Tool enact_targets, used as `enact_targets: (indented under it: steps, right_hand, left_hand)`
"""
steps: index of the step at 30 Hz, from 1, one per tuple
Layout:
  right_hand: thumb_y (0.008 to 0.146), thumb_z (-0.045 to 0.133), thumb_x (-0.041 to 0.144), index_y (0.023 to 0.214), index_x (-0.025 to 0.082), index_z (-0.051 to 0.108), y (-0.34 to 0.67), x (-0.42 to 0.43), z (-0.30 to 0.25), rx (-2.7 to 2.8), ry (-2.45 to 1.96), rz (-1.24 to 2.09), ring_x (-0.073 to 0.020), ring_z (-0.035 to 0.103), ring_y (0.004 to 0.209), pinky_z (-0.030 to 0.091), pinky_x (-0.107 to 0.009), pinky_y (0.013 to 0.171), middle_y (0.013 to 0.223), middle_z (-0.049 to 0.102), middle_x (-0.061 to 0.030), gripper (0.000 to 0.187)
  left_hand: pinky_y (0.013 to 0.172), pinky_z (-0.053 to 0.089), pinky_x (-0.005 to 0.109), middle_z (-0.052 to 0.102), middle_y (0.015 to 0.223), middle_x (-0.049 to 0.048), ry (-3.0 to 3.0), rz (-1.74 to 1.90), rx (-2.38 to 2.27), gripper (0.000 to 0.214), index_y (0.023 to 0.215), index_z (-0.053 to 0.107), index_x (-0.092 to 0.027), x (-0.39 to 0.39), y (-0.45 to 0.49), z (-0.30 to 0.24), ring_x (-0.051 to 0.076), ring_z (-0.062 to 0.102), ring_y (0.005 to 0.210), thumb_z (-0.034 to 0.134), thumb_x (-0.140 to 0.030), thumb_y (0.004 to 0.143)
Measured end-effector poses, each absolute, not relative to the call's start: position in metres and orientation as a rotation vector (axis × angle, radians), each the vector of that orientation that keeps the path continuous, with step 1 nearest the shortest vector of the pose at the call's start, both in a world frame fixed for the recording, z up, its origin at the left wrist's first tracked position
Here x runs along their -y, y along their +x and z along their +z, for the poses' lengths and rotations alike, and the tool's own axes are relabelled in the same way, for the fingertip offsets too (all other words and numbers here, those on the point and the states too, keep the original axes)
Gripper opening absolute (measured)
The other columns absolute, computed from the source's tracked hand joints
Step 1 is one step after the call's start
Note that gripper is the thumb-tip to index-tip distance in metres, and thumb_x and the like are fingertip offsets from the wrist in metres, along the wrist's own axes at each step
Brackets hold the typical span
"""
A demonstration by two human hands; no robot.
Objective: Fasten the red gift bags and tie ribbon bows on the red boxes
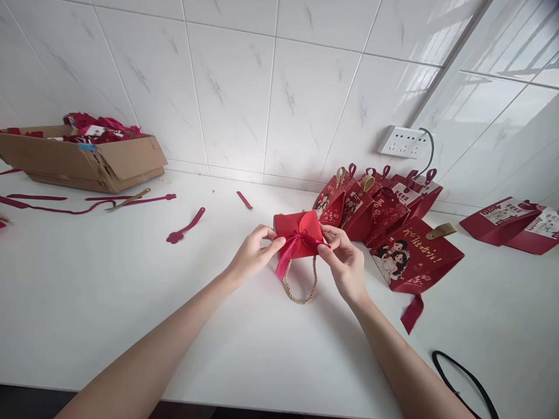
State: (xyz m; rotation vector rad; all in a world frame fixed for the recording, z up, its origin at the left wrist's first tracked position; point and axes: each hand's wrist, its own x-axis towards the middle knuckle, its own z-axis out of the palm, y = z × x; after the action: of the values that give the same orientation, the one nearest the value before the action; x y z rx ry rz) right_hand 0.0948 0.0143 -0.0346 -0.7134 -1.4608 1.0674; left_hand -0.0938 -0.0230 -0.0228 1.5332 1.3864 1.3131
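Past table edge, left hand and right hand pinch box ribbon; room leftward.

Left hand, right hand, fingers pinched

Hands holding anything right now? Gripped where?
Yes, a small red gift box. The left hand grips its left edge, thumb by the ribbon bow; the right hand pinches the bow's right end. The rope handle is untouched.

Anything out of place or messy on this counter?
Loose red ribbon strips lie scattered across the counter at left, outside the overfilled cardboard box. One printed bag lies flat, apart from the row leaning at the wall. The held red box looks intact.
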Motion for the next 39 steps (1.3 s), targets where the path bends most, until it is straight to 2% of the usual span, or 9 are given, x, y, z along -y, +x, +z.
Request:
enact_targets:
  steps: [5,8,13,15,20,24,28,39]
  right_hand:
    - [0.074,0.068,0.030,0.055,0.019,0.049,0.094,-0.016,-0.035,1.349,-0.699,1.235,-0.0258,0.051,0.114,0.047,-0.038,0.084,0.112,0.058,-0.0044,0.029]
    - [0.072,0.070,0.032,0.055,0.019,0.052,0.093,-0.018,-0.035,1.341,-0.732,1.234,-0.0255,0.051,0.113,0.045,-0.038,0.087,0.112,0.059,-0.0043,0.028]
    - [0.072,0.070,0.037,0.056,0.019,0.055,0.092,-0.022,-0.039,1.301,-0.786,1.308,-0.0245,0.054,0.111,0.045,-0.038,0.089,0.115,0.058,-0.0049,0.029]
    - [0.071,0.070,0.039,0.055,0.018,0.055,0.091,-0.022,-0.040,1.294,-0.802,1.321,-0.0253,0.052,0.114,0.045,-0.038,0.090,0.119,0.057,-0.0053,0.030]
    - [0.071,0.072,0.037,0.057,0.019,0.057,0.091,-0.020,-0.036,1.312,-0.769,1.340,-0.0279,0.043,0.127,0.042,-0.041,0.096,0.134,0.050,-0.0049,0.027]
    - [0.072,0.071,0.036,0.055,0.020,0.057,0.090,-0.018,-0.033,1.291,-0.697,1.431,-0.0279,0.046,0.125,0.048,-0.039,0.090,0.133,0.053,-0.0058,0.027]
    - [0.072,0.071,0.037,0.055,0.019,0.056,0.091,-0.019,-0.033,1.270,-0.743,1.442,-0.0283,0.051,0.120,0.051,-0.037,0.080,0.134,0.051,-0.0066,0.029]
    - [0.070,0.071,0.039,0.052,0.019,0.051,0.089,-0.022,-0.034,1.248,-0.787,1.483,-0.0236,0.061,0.101,0.052,-0.035,0.077,0.127,0.057,-0.0033,0.033]
  left_hand:
    - [0.083,0.044,0.030,0.055,0.087,0.0027,1.477,1.433,-1.375,0.024,0.078,0.049,-0.019,0.021,-0.094,-0.028,0.017,0.054,0.089,0.050,-0.043,0.084]
    - [0.083,0.045,0.031,0.054,0.091,0.0039,1.463,1.494,-1.410,0.025,0.080,0.049,-0.020,0.019,-0.094,-0.032,0.017,0.054,0.089,0.049,-0.044,0.084]
    - [0.092,0.041,0.033,0.053,0.117,0.0079,1.497,1.567,-1.438,0.023,0.078,0.050,-0.020,0.018,-0.093,-0.034,0.021,0.050,0.112,0.048,-0.042,0.085]
    - [0.093,0.040,0.034,0.055,0.120,0.0081,1.477,1.552,-1.439,0.023,0.078,0.049,-0.020,0.019,-0.093,-0.033,0.022,0.050,0.114,0.048,-0.042,0.085]
    - [0.089,0.041,0.032,0.062,0.110,0.0073,1.409,1.536,-1.499,0.025,0.082,0.052,-0.019,0.021,-0.093,-0.031,0.020,0.056,0.106,0.048,-0.043,0.085]
    - [0.086,0.042,0.030,0.063,0.110,0.0073,1.389,1.571,-1.500,0.024,0.086,0.054,-0.019,0.021,-0.091,-0.032,0.019,0.057,0.102,0.049,-0.042,0.085]
    - [0.083,0.043,0.029,0.065,0.106,0.0066,1.395,1.578,-1.534,0.024,0.081,0.054,-0.019,0.022,-0.089,-0.032,0.019,0.058,0.099,0.049,-0.041,0.085]
    - [0.079,0.044,0.028,0.065,0.094,0.0043,1.424,1.597,-1.634,0.019,0.083,0.053,-0.020,0.022,-0.086,-0.034,0.017,0.059,0.091,0.046,-0.038,0.086]
